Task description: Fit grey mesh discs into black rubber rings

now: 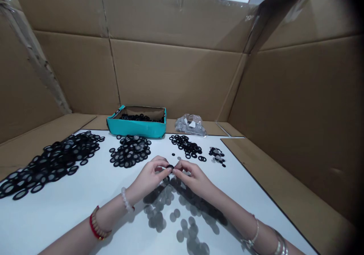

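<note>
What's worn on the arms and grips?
The left grip and right grip are bare, with no gloves, and no sleeves show. The left arm wears a white beaded bracelet and a red cord bracelet with tan beads. The right arm wears a thin silver bracelet and stacked silver bangles.

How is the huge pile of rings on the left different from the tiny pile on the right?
The left pile is much bigger than the tiny right pile. The left pile spreads in a long band, while the right pile is a small clump. Both are black rings with grey centres, lying on the white table.
</note>
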The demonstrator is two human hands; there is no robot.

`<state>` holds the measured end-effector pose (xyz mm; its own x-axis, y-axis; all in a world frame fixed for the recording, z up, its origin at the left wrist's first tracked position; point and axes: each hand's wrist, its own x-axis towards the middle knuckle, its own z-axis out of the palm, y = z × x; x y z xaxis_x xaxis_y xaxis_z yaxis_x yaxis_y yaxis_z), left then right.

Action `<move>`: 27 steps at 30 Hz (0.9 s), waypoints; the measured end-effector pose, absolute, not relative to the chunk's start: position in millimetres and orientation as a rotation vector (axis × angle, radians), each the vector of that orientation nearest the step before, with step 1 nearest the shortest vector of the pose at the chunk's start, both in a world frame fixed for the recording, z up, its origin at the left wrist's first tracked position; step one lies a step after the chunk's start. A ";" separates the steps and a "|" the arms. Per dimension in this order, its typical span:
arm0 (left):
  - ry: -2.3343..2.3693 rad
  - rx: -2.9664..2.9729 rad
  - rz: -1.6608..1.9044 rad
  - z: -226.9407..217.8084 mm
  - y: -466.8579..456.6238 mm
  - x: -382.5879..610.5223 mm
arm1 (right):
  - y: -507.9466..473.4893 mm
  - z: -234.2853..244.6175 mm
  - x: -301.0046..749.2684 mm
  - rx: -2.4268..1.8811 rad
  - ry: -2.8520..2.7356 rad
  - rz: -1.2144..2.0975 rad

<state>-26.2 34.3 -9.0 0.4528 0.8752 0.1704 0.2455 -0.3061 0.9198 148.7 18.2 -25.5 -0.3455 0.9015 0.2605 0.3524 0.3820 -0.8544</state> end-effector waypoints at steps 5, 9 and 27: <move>1.031 1.813 0.965 -7.4 32.3 -24.7 | 18.5 -26.4 147.7 -1.106 -1.867 0.943; 0.933 1.593 0.961 -9.0 32.4 -23.6 | 17.4 -23.8 145.6 -1.101 -1.836 0.912; 0.988 1.441 0.950 -5.3 27.6 -23.2 | 14.0 -20.9 144.1 -1.101 -1.854 0.798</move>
